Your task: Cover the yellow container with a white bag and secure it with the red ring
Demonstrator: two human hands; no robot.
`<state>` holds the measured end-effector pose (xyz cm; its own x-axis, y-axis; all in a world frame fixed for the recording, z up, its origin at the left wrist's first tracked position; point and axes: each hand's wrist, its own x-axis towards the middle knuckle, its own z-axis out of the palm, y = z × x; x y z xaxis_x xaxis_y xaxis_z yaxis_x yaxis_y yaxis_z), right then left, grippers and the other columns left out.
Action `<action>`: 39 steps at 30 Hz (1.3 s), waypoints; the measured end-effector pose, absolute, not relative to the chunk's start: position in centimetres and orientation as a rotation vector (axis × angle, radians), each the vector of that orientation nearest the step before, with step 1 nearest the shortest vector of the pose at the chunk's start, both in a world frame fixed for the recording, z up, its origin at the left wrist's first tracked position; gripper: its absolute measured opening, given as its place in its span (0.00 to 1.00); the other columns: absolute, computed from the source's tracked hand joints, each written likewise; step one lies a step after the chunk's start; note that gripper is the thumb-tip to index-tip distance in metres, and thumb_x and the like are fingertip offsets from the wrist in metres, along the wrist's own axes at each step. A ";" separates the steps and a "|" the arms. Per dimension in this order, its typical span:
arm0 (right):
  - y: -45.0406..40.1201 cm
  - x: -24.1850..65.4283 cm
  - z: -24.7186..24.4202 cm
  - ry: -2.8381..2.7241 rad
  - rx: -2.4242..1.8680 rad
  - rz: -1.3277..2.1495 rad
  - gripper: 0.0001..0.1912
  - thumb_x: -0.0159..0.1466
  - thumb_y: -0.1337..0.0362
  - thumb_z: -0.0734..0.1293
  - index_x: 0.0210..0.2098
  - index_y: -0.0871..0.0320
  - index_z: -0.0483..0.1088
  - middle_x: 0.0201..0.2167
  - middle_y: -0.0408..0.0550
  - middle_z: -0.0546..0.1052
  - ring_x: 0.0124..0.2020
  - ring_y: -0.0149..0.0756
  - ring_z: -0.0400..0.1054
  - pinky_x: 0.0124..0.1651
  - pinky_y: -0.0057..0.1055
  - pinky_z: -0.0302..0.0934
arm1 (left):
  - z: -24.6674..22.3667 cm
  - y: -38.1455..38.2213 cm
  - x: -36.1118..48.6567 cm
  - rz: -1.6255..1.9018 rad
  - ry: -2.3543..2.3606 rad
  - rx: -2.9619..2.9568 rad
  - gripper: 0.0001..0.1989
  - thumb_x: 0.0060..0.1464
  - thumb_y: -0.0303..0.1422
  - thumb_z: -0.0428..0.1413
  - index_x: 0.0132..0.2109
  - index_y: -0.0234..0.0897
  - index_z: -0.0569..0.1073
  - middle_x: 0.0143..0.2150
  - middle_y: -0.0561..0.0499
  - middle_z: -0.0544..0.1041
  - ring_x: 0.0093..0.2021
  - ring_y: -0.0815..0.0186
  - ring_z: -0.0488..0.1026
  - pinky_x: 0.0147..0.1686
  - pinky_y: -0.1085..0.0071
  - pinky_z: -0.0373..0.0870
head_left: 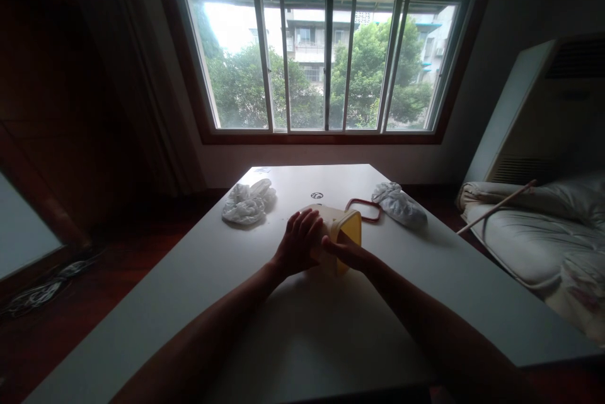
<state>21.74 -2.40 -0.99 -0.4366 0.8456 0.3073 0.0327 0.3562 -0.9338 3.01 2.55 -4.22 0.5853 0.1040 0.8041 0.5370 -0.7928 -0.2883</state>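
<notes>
Container: a pale yellow, square-mouthed plastic container [336, 221] is lying on its side near the middle of a smooth white table [189, 303], its mouth facing right; whether its lower side is fully resting on the tabletop cannot be told.
Left hand: the left hand [299, 241] is curving over the closed-end side, its fingers bending together across the top and gripping the outer wall, probably because a container on its side needs steadying against rolling or sliding.
Right hand: the right hand [347, 251] is reaching into the mouth, its thumb lying along the outside and the other fingers disappearing inside; it seems to be pinching the wall between them, though what the hidden fingertips are touching cannot be seen.
Forearms: both are stretching forward from the lower corners and converging on the container, the left wrist bending over it, the right coming in low across the rim.
Frame piece: a reddish-brown, rounded-square rim [363, 210] is lying just beyond the mouth, perhaps set aside to leave that end accessible.
Bags: a crumpled white plastic bag [250, 202] is sitting to the left and a greyish-white filled bag [399, 204] to the right, both leaving the hands room between them.
</notes>
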 end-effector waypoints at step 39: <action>-3.2 22.1 0.5 -1.823 -0.574 1.238 0.35 0.58 0.35 0.68 0.43 0.63 0.72 0.39 0.51 0.74 0.39 0.38 0.67 0.41 0.32 0.63 | -3.5 3.8 1.8 -1.173 -0.569 -2.248 0.41 0.55 0.43 0.60 0.69 0.32 0.53 0.66 0.28 0.63 0.69 0.39 0.57 0.64 0.38 0.58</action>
